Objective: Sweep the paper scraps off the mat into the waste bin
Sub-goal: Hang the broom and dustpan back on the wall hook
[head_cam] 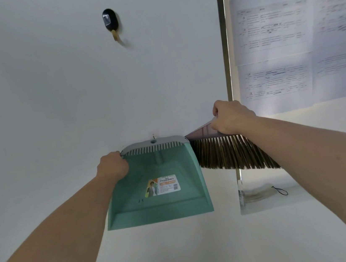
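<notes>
Dustpan [133, 202], green with a grey comb top, lies flat against the white wall [52, 91], a small hook [153, 136] just above the hole in its top, and my left hand [113, 166] grips its top left corner. My right hand [231, 115] is curled over the brown back of the brush [225, 152], which tilts beside the dustpan and touches its top right corner. Up high is a black hook [111, 22], printed papers [287, 38] are stuck up on the right, and a pale cloth thing with a black loop [261, 192] lies on a ledge below the brush.
</notes>
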`<state>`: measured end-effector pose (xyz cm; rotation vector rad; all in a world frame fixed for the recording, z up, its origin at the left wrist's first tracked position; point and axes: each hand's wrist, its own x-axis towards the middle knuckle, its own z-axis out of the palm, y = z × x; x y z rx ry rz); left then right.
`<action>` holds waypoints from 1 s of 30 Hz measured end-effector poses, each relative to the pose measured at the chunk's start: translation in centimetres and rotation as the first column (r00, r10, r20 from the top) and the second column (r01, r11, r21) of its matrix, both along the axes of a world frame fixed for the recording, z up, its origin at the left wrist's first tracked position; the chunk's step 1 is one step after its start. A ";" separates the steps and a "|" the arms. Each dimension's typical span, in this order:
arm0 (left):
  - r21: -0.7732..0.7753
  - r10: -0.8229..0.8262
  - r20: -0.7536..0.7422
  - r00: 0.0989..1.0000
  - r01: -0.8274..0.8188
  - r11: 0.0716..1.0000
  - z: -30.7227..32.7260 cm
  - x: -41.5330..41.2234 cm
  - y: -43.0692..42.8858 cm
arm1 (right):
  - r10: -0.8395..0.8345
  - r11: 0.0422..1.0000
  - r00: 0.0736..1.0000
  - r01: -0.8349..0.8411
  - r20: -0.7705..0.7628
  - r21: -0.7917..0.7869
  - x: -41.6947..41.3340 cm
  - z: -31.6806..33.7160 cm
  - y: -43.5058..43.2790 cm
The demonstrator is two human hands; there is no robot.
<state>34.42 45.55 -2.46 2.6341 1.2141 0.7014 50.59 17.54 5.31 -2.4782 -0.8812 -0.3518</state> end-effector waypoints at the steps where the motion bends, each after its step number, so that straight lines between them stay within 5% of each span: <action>1: -0.011 0.005 -0.012 1.000 -0.005 1.000 0.0 0.2 0.0 | -0.002 1.000 1.000 0.002 -0.001 0.001 0.0 0.0 0.0; 7: -0.073 0.030 -0.113 0.993 -0.038 0.997 -1.3 0.7 -0.4 | 0.001 1.000 1.000 -0.001 -0.009 0.000 -0.1 0.0 0.0; 17: 0.076 -0.132 0.083 0.988 0.126 0.989 -0.3 0.1 0.3 | -0.008 1.000 1.000 0.009 0.011 -0.029 -0.3 0.2 0.1; 30: -0.026 -0.061 -0.042 0.997 0.060 0.998 -0.9 0.2 0.2 | -0.013 1.000 1.000 0.013 0.000 -0.011 0.4 -0.2 0.0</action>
